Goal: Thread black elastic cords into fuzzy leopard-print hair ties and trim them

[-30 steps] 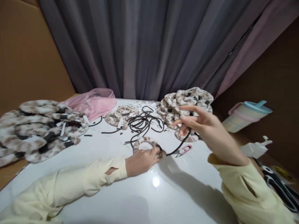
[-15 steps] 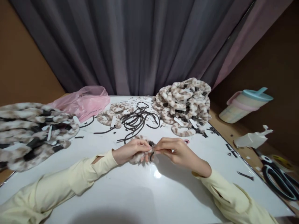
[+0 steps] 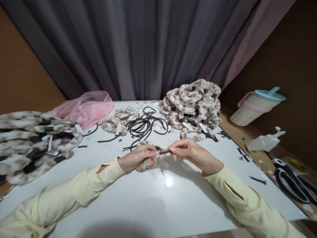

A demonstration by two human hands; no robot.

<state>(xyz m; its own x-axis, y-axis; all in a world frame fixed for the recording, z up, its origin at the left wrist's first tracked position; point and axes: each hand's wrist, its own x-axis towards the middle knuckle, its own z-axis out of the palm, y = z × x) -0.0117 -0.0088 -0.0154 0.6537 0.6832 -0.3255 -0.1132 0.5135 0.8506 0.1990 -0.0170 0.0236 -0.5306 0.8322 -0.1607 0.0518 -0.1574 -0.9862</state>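
A brown-and-white furry ring (image 3: 143, 165) is in my left hand (image 3: 138, 158), which pinches it near the middle of the table. Between the hands runs a short dark cord (image 3: 164, 152), stretched straight out from the ring. Its free end is pinched between the thumb and forefinger of my right hand (image 3: 192, 152). The left fingers hide part of the ring, so I cannot see how the cord joins it. Just beyond my hands lies a loose tangle of dark cord (image 3: 140, 127).
Furry rings with white tags are heaped at the left (image 3: 37, 138) and back right (image 3: 195, 102). A pink plastic bag (image 3: 86, 107) lies at the back left. On the right side are a tumbler (image 3: 256, 107), a white bottle (image 3: 266, 142) and scissors (image 3: 291, 185). Cord scraps dot the white table (image 3: 119, 205).
The dark cord end, which hung in a curve by the ring, is now pinched by my right hand and pulled straight to the right. The view has shifted slightly.
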